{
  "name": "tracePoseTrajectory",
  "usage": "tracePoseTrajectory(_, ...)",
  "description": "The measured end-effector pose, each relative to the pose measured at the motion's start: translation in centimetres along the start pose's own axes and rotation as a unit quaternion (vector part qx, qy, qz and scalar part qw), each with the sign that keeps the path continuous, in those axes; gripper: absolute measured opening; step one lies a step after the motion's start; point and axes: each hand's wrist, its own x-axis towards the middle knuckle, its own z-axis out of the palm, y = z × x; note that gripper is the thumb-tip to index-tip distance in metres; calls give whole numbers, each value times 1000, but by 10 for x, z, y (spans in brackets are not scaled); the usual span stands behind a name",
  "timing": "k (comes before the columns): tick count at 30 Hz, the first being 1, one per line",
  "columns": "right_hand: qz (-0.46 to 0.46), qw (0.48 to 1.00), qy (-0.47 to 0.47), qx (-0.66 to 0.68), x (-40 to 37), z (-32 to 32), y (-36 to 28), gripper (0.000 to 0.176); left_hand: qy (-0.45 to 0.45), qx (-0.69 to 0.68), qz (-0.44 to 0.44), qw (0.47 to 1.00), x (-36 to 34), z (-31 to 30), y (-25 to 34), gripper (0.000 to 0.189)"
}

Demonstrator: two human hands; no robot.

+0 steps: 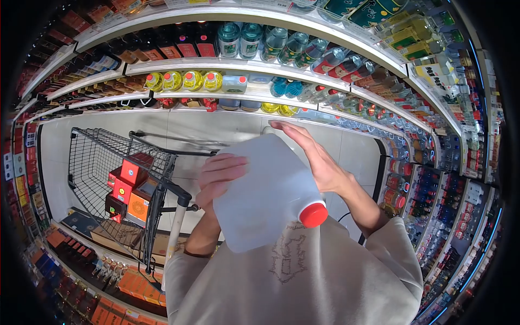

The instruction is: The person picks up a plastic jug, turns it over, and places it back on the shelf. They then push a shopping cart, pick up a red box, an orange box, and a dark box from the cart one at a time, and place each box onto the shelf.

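A large translucent white plastic jug (265, 184) with a red screw cap (313, 215) is held up in front of my chest. It is tilted, its cap pointing down and to the right, towards me. My left hand (221, 176) wraps its fingers over the jug's left side. Stretched out along the jug's right side is my right hand (317, 157), fingers straight and palm turned towards the jug. Whether the right palm touches the plastic cannot be told. The jug's underside and my left thumb are hidden.
A wire shopping cart (97, 157) with red boxes (130, 173) stands to my left. Ahead, curved-looking shelves hold bottles, including yellow-labelled jugs (192, 81) and a similar red-capped jug (234, 84). More bottle shelves (428, 200) line the right side. Tiled floor (184, 124) lies between.
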Motion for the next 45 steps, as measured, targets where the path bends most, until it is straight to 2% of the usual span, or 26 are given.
tracePoseTrajectory(2,1,1000,-15,21,-3,9,3,109,-12,-41,-39,998,-7,3,2,31)
tracePoseTrajectory(5,56,993,-36,98,-12,22,2,107,-37,-70,-75,994,-14,3,6,30)
tracePoseTrajectory(7,74,986,-14,148,-17,29,4,98,-59,-66,-83,993,-17,4,8,31)
tracePoseTrajectory(8,74,986,-14,150,-17,31,4,98,-32,-85,-85,992,-19,8,9,34)
tracePoseTrajectory(10,44,992,-9,120,-18,35,4,85,-7,-101,-89,991,-17,8,11,37)
tracePoseTrajectory(12,34,993,-4,116,-23,42,9,79,-35,-117,-111,986,-10,5,16,53)
tracePoseTrajectory(13,24,994,0,110,-24,45,10,74,-37,-115,-113,986,-12,4,14,53)
tracePoseTrajectory(16,32,994,18,106,-26,51,8,72,-33,-148,-99,984,-25,-7,-4,71)
tracePoseTrajectory(17,32,994,20,107,-26,54,7,72,-121,-85,-101,984,-32,-22,-17,79)
tracePoseTrajectory(19,55,990,60,119,-28,60,7,75,-209,-21,-101,972,-34,-25,-18,89)
tracePoseTrajectory(20,54,989,61,121,-29,62,6,75,-149,-45,-173,973,-36,-17,-13,94)
tracePoseTrajectory(22,73,986,96,118,-32,64,3,77,-89,-67,-241,964,-36,-1,-6,100)
tracePoseTrajectory(24,87,984,96,123,-33,61,-4,79,-10,-140,-144,979,-32,12,-8,109)
tracePoseTrajectory(26,99,982,95,128,-36,59,-8,80,-11,-148,-157,976,-29,17,-12,114)
tracePoseTrajectory(28,160,980,98,68,-37,57,-13,83,-12,-154,-167,974,-27,19,-11,119)
tracePoseTrajectory(29,154,981,101,69,-37,56,-19,83,1,-147,-243,959,-25,18,-9,122)
tracePoseTrajectory(30,226,966,98,84,-34,51,-31,84,14,-138,-317,938,-24,18,-6,126)
tracePoseTrajectory(31,295,946,94,98,-32,47,-38,84,13,-135,-310,941,-20,23,-5,126)
tracePoseTrajectory(34,269,946,128,125,-37,39,-41,85,63,-121,-302,944,-9,37,-1,121)
tracePoseTrajectory(35,260,949,128,127,-41,34,-42,85,33,-161,-318,934,-8,37,4,117)
tracePoseTrajectory(38,229,958,100,138,-57,14,-44,89,46,-122,-304,944,4,55,22,120)
tracePoseTrajectory(39,215,962,86,145,-66,7,-43,92,84,-151,-285,943,4,64,28,108)
tracePoseTrajectory(40,207,963,85,148,-74,1,-42,92,85,-145,-279,945,2,66,33,108)
tracePoseTrajectory(42,188,962,81,181,-90,-8,-37,98,66,-191,-351,914,-1,70,47,99)
tracePoseTrajectory(43,157,960,84,218,-96,-12,-38,95,70,-181,-351,916,0,76,55,91)
tracePoseTrajectory(45,152,946,71,278,-110,-18,-35,93,58,-158,-360,918,8,90,76,88)
